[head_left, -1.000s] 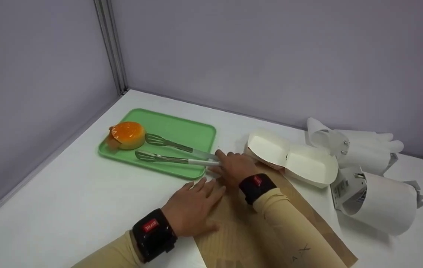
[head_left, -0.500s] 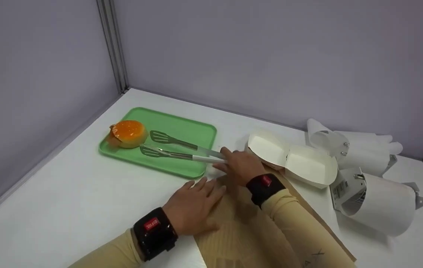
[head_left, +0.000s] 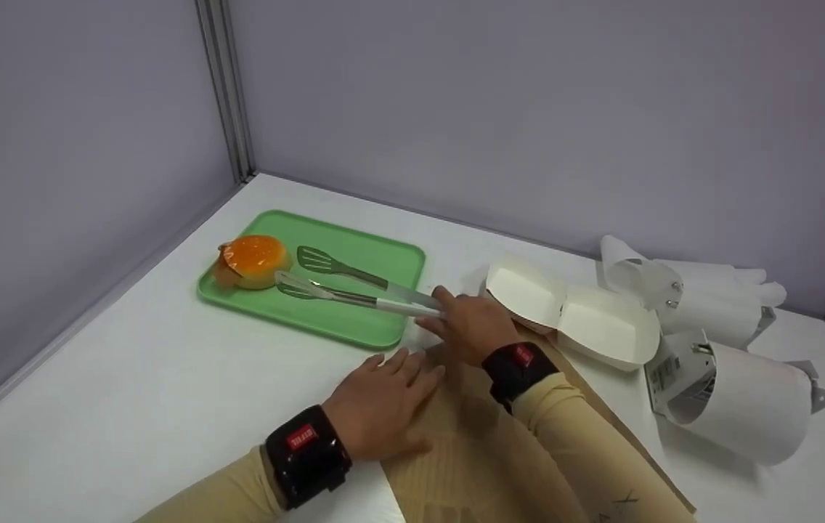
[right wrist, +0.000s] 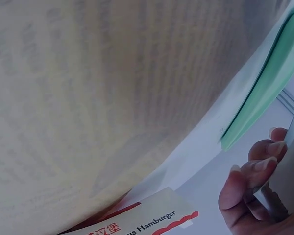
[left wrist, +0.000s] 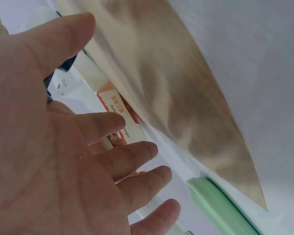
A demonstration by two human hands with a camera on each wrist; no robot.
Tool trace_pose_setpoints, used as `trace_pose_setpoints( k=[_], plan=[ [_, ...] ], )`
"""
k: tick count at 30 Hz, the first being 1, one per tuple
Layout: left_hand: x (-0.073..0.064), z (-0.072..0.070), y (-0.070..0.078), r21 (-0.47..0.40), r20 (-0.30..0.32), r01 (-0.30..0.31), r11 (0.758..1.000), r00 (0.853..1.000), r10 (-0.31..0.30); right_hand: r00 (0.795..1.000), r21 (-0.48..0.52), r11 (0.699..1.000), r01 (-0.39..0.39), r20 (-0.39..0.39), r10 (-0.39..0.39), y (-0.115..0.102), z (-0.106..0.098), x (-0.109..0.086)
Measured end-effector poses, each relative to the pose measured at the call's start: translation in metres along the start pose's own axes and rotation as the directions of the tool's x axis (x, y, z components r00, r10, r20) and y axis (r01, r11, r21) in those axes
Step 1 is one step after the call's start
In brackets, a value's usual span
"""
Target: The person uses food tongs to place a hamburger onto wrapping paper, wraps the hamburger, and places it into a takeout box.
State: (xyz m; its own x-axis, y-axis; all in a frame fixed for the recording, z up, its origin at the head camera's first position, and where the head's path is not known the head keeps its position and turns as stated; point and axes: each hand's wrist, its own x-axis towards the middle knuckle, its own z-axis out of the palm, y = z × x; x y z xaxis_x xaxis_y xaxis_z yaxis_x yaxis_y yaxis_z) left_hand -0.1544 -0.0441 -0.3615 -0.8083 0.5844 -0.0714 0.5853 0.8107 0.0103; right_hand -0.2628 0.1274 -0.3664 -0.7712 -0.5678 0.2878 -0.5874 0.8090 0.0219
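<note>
My right hand [head_left: 476,328] grips the handle end of metal tongs [head_left: 401,307] with pale grips and slotted heads; their arms are spread. The heads hang over a green tray [head_left: 354,335]. At the tray's left lies a round bun [head_left: 258,260] with a glossy orange top and a brown piece at its side; the heads are apart from it. My left hand [head_left: 378,407], fingers spread and relaxed, is at the left edge of a brown paper sheet [head_left: 449,465]. In the right wrist view, curled fingers [right wrist: 264,169] wrap the tongs' handle [right wrist: 286,183].
An open white paper box [head_left: 605,327], printed "Hamburger" in the right wrist view, stands right of the tray, by the paper's far edge. Farther right are white cylindrical devices [head_left: 754,399] with a metal bracket. Grey walls [head_left: 500,109] border the white table [head_left: 187,407].
The tongs' heads have shifted slightly right and risen above the tray, tilting somewhat. My right hand has moved a little right. The left hand stays nearly in place.
</note>
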Motion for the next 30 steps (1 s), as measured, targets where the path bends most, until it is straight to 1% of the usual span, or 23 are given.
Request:
trace_pose_setpoints(
  k=[9, 15, 20, 25, 30],
  plan=[
    [0.002, 0.000, 0.001, 0.002, -0.032, -0.007, 1.000, 0.999, 0.007, 0.999, -0.056, 0.998, -0.008, -0.039, 0.006, -0.005, 0.002, 0.004],
    [0.002, -0.002, 0.002, -0.034, -0.043, -0.010, 0.999, 0.999, 0.008, 0.999, -0.005, 0.999, -0.033, -0.006, 0.033, -0.006, 0.003, 0.005],
    [0.002, -0.002, 0.002, -0.017, -0.038, -0.013, 1.000, 0.999, 0.012, 0.998, 0.027, 0.998, -0.054, 0.027, 0.054, -0.010, 0.000, 0.008],
    [0.002, -0.001, 0.003, 0.004, -0.032, -0.022, 1.000, 0.999, 0.022, 0.995, 0.081, 0.993, -0.084, 0.063, 0.079, -0.015, -0.003, 0.010],
    [0.001, 0.000, 0.003, 0.034, -0.036, -0.032, 0.999, 0.999, 0.033, 0.994, 0.058, 0.993, -0.099, 0.048, 0.096, -0.019, -0.001, 0.011]
  ],
)
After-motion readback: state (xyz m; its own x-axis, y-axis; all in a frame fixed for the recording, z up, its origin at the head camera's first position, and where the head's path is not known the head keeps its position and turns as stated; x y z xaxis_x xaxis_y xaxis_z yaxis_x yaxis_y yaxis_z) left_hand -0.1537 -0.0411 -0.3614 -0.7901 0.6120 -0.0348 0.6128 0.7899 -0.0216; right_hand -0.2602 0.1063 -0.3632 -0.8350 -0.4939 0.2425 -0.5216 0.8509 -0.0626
